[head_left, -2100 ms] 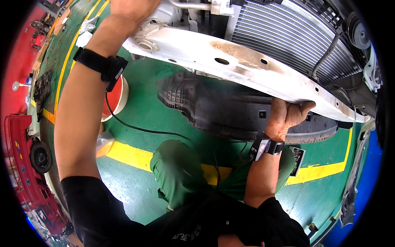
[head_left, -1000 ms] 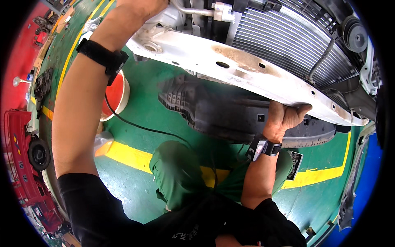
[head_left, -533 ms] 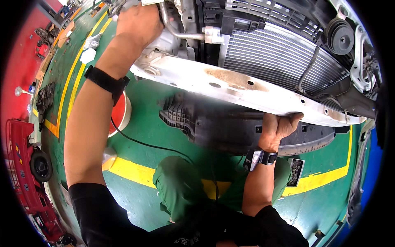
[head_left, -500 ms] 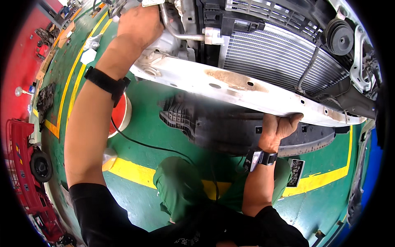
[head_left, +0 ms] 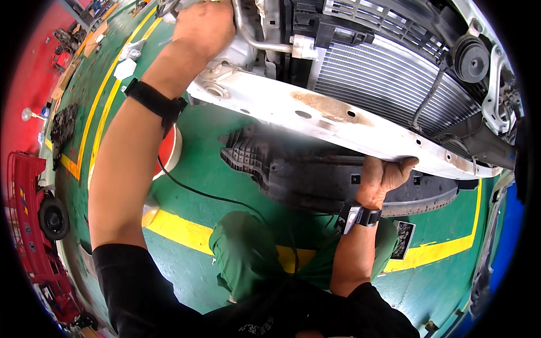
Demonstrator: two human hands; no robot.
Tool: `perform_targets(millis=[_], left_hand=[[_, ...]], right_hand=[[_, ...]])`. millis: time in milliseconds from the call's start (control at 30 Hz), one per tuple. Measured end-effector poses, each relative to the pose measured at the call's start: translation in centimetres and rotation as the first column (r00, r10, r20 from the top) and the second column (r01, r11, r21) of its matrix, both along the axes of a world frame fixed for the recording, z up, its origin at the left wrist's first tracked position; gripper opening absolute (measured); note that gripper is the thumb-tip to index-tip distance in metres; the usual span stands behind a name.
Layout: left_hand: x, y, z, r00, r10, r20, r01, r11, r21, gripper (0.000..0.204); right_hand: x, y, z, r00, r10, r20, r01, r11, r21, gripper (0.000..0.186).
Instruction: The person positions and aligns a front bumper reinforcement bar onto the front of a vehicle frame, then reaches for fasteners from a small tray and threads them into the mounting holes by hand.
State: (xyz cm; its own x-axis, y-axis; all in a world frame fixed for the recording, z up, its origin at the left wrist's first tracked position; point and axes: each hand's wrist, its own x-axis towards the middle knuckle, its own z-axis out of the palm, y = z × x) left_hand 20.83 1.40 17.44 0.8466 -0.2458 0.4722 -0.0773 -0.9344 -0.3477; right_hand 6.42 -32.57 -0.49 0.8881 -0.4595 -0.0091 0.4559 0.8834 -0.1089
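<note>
Across the car's opened front runs a white metal crossmember (head_left: 265, 107) with holes and brown rust stains. Under its right part, my right hand (head_left: 386, 177) grips the lower edge; the thumb lies out to the side and the other fingers are hidden by the beam. My left hand (head_left: 205, 27) reaches into the upper left of the car front, beside a bent metal pipe (head_left: 242, 28). Its fingers are out of sight, so I cannot make out what they touch. Behind the crossmember sits a finned silver radiator or condenser (head_left: 394, 79).
A black plastic undertray (head_left: 315, 177) lies on the green floor below. Left of it stands a red-and-white bucket (head_left: 169, 152), with a black cable (head_left: 208, 195) trailing toward my knees. A small tray of dark bits (head_left: 403, 239) rests near my right knee. A black pulley (head_left: 471, 61) shows upper right.
The car front sits slightly lower and farther right in the picture. My left hand has shifted along with it; my right hand keeps its hold on the crossmember.
</note>
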Motion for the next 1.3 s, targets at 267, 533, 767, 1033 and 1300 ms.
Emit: perform_targets(millis=[267, 533, 767, 1033, 1300], left_hand=[[0.4, 1.1, -0.6, 0.999, -0.002, 0.032, 0.004, 0.997, -0.077, 0.024], [-0.5, 0.4, -0.4, 0.999, 0.031, 0.038, -0.021, 0.969, -0.248, 0.025], [-0.3, 0.8, -1.0, 0.989, -0.027, 0.146, 0.058, 0.975, -0.212, 0.022], [-3.9, -0.3, 0.9, 0.963, -0.163, 0.215, 0.205, 0.959, -0.193, 0.01], [-3.6, -0.5, 0.6, 0.812, -0.372, 0.449, 0.334, 0.928, 0.164, 0.005]], right_hand=[[0.1, 0.0, -0.3, 0.999, -0.03, -0.014, 0.03, 0.999, -0.023, 0.071], [0.1, 0.0, 0.1, 0.996, -0.067, -0.059, 0.064, 0.996, -0.054, 0.072], [0.1, 0.0, -0.1, 0.996, -0.071, -0.06, 0.067, 0.995, -0.069, 0.075], [0.1, 0.0, 0.0, 0.997, -0.064, -0.048, 0.062, 0.996, -0.059, 0.076], [0.0, -0.1, 0.1, 0.997, -0.06, -0.044, 0.056, 0.995, -0.082, 0.076]])
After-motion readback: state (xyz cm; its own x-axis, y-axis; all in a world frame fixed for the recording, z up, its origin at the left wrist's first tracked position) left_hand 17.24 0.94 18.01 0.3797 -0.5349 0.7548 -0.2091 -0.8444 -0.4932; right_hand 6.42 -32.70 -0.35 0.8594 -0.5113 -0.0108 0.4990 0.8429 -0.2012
